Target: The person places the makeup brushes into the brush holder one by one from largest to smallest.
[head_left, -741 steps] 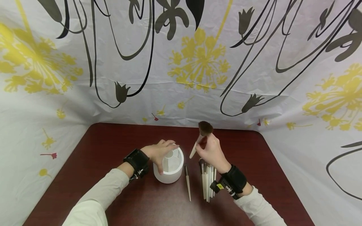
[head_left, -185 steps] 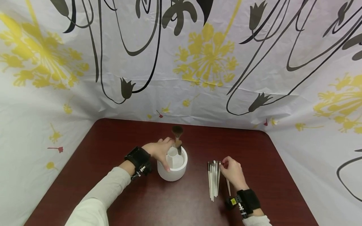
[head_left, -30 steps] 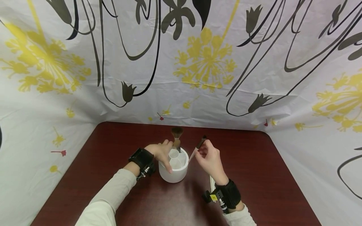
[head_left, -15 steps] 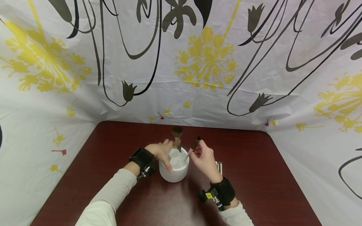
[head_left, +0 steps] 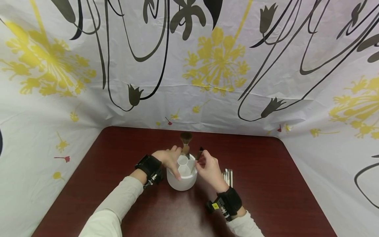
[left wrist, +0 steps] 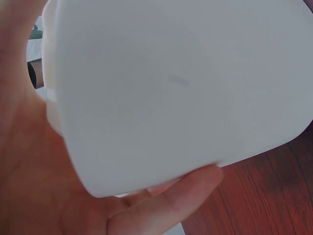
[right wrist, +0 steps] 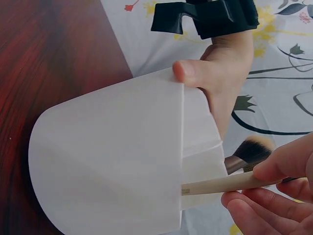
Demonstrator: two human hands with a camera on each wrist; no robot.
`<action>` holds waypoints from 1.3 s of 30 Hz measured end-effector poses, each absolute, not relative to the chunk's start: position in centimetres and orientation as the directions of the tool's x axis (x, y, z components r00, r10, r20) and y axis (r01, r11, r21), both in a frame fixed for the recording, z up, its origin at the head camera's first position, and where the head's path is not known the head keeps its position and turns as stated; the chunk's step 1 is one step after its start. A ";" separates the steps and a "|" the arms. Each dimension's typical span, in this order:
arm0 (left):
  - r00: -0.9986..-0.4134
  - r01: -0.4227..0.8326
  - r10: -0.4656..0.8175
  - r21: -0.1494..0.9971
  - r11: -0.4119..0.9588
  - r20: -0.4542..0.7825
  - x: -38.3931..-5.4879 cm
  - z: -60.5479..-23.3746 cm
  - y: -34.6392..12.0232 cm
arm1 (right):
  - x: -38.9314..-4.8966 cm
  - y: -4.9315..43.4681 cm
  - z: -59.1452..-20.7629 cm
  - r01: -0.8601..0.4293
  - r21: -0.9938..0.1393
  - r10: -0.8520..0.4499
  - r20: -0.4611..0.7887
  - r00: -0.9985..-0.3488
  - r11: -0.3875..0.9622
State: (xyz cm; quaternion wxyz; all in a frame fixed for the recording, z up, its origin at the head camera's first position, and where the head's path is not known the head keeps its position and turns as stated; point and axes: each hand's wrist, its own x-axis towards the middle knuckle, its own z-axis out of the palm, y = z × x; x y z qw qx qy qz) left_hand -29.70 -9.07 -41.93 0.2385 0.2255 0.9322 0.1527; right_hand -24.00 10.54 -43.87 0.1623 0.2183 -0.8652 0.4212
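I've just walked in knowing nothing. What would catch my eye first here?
Probably the patterned cloth behind the dark red table, printed with big yellow flowers and dark curling stems. Next, the white divided cup on that table, gripped by the left hand's fingers, with a fluffy brush poking above its far rim. The right hand's fingers pinch another brush, its handle end inside the cup.

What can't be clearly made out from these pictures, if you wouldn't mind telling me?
Lower end of the held brush: right wrist view, hidden behind the wall of the white holder.
Lower handles of the loose brushes: head view, covered by the right wrist and its black band.
Part of the right hand: right wrist view, cut off by the right edge.
Faint mark on the holder: left wrist view, too blurred to identify.
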 end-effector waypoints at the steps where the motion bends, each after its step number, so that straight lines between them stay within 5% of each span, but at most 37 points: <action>1: -0.784 0.349 0.494 0.392 0.851 -0.375 -29.7 -42.0 -9.0 | -24.0 10.5 -44.0 -0.507 -0.660 -0.237 0.459 -0.856 0.554; 23: -0.787 0.371 0.507 0.387 0.844 -0.351 -29.5 -42.3 -8.5 | -23.7 10.7 -45.0 -0.499 -0.669 -0.248 0.439 -0.863 0.551; 39: -0.756 0.417 0.603 0.522 0.744 -0.255 -29.9 -43.1 -9.4 | -24.5 15.6 -45.0 -0.449 -0.678 -0.163 0.444 -0.881 0.582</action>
